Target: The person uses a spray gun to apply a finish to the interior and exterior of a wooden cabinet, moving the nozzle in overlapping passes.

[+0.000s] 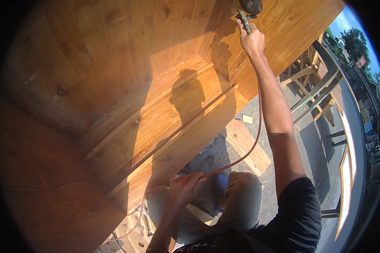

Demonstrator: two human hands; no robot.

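My right hand (252,41) reaches far up toward the top of the view, its fingers wrapped round a small spray gun (244,22) with a dark, rounded cup (251,6). The gun is close to the sunlit side panel of a wooden cabinet (278,31). From it a thin reddish hose (256,141) hangs down along my forearm and curves to my left hand (185,188). That hand is closed round the hose, low in front of my knees. Inside the cabinet, a wooden ledge (185,103) carries my shadow.
A loose board (248,145) lies on the ground beside my knee, with a small pale block (247,119) near it. Wooden chair frames (308,80) stand at the right. Farther right is a long pale panel (345,189) on dark legs, beside a road.
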